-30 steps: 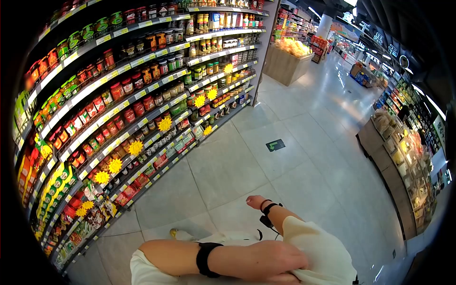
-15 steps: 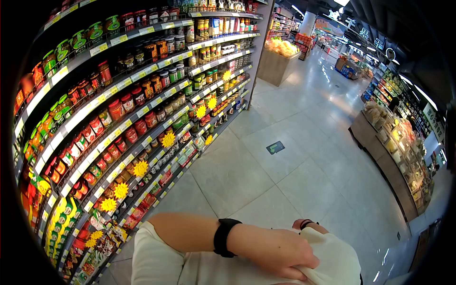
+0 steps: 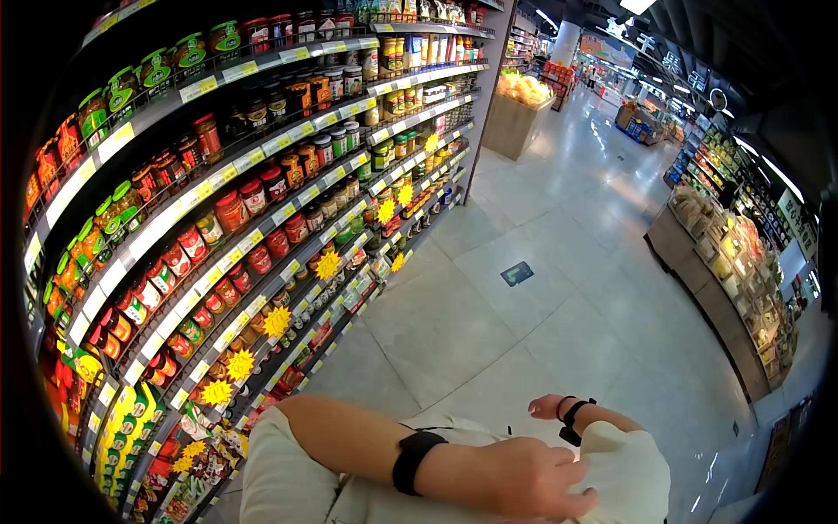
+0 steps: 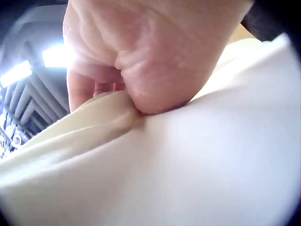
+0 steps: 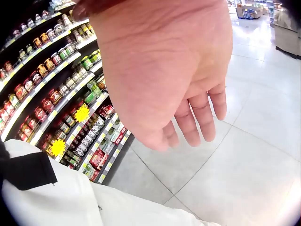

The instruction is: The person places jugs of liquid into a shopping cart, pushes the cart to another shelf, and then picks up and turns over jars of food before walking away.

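Note:
Reaching across the front of the body, my left hand (image 3: 532, 479) wears a black band at the wrist and is at the cream sleeve (image 3: 627, 463) of the right arm. In the left wrist view, thumb and fingers of that hand (image 4: 150, 56) pinch a raised fold of the cream fabric (image 4: 225, 150). Beyond the sleeve, my right hand (image 3: 548, 406) hangs over the floor with a thin bracelet and a black strap at its wrist. Its palm (image 5: 164, 70) faces the right wrist camera, fingers loosely bent and holding nothing.
A tall shelf (image 3: 201, 183) packed with jars and packets, with yellow starburst price signs (image 3: 277, 321), runs along the left. Grey floor tiles (image 3: 471, 297) carry a dark arrow sign (image 3: 517, 273). A display stand (image 3: 707, 279) of bagged goods lies right; a wooden bin (image 3: 515, 122) stands ahead.
The shelf now looks nearer and the view has shifted. My left hand stays at the right sleeve, its fingers spread a bit more. The right hand dipped behind the sleeve, then reappeared.

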Demonstrator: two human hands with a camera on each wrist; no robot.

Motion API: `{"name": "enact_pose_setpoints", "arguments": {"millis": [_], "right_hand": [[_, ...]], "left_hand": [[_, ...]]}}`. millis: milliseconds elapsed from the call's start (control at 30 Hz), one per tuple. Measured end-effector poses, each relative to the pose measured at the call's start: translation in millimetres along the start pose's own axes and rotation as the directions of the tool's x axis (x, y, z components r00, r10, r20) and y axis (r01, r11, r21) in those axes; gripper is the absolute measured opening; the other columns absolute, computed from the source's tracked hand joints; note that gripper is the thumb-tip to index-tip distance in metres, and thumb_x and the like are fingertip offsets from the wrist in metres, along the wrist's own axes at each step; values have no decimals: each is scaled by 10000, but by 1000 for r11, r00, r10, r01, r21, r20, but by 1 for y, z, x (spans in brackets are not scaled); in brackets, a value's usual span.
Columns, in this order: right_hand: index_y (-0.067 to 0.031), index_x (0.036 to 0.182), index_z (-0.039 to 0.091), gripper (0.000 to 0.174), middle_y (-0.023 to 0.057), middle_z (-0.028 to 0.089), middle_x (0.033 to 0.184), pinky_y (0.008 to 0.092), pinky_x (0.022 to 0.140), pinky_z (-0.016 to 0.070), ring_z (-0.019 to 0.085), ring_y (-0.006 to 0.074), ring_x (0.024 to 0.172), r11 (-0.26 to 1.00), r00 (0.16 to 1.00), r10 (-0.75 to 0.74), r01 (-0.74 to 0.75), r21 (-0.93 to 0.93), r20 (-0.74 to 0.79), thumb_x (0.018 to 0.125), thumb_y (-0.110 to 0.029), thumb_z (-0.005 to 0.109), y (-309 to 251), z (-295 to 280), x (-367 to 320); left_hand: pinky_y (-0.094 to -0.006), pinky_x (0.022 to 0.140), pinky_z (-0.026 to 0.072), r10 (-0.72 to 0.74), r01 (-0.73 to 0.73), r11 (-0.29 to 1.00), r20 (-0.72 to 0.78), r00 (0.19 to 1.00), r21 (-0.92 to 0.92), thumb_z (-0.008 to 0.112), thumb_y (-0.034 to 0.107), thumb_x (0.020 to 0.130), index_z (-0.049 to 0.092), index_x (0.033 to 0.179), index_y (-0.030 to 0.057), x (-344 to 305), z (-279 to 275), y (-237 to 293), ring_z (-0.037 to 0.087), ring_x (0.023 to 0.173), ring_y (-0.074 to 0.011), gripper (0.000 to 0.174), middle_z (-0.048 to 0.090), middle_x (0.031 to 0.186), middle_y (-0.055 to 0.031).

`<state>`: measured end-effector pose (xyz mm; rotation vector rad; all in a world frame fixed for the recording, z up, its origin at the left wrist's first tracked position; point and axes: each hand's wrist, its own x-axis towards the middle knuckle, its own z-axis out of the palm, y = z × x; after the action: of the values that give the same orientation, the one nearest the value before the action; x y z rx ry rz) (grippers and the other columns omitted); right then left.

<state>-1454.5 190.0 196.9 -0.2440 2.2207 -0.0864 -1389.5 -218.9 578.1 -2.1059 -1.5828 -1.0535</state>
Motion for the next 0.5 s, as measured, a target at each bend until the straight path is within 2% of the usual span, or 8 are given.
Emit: {"name": "enact_pose_setpoints", "arguments": {"millis": [33, 100, 200, 333, 433, 500], "right_hand": [[-154, 1247, 652, 420, 146, 678, 1223, 455, 1017, 470, 608, 357, 1179, 1000, 1000, -3, 3, -15, 6, 904, -373, 549, -3, -1, 0], [-158, 1252, 651, 427, 143, 675, 1233, 454, 1022, 468, 604, 352, 1187, 1000, 1000, 20, -20, -18, 5, 901, -379, 552, 7, 6, 18], [-161, 1255, 651, 436, 138, 670, 1247, 453, 1030, 462, 598, 344, 1201, 996, 998, 64, -62, -59, 28, 896, -390, 556, 14, 18, 24], [-156, 1253, 654, 447, 139, 671, 1247, 454, 1037, 455, 593, 344, 1208, 993, 991, 68, -56, -104, 117, 890, -400, 559, 0, 34, 15], [-167, 1271, 642, 441, 124, 670, 1253, 452, 1041, 452, 593, 335, 1209, 994, 991, 76, -66, -92, 113, 900, -388, 552, -11, 33, 26], [-177, 1298, 624, 442, 113, 667, 1266, 452, 1047, 449, 595, 328, 1208, 997, 995, 51, -46, -58, 86, 920, -391, 544, -15, 39, 38]], "left_hand": [[-332, 546, 489, 0, 0, 1000, 1, 1000, 0, 630, 219, 775, 612, 1014, 97, -4, -1, 2, 591, 684, -220, 269, 555, 788, -43], [-295, 427, 402, 108, -71, 970, -147, 983, 233, 627, 216, 757, 623, 1010, 129, -13, -3, 6, 531, 573, -157, 268, 494, 695, -3], [-290, 426, 393, 107, -49, 948, -171, 979, 316, 610, 223, 769, 630, 1025, 135, -24, -11, 12, 536, 591, -152, 272, 505, 709, -6], [-289, 462, 406, 69, -19, 951, -152, 986, 310, 591, 222, 788, 632, 1045, 128, -23, -15, 26, 540, 615, -150, 277, 506, 714, -2], [-296, 517, 431, 163, -105, 953, -188, 969, 283, 574, 218, 802, 642, 1039, 119, -30, -12, 13, 551, 652, -154, 265, 519, 726, -1], [-318, 515, 425, 147, -71, 959, -269, 952, 275, 600, 204, 820, 621, 1071, 48, -39, -5, 10, 567, 700, -192, 295, 538, 748, -36]]}}
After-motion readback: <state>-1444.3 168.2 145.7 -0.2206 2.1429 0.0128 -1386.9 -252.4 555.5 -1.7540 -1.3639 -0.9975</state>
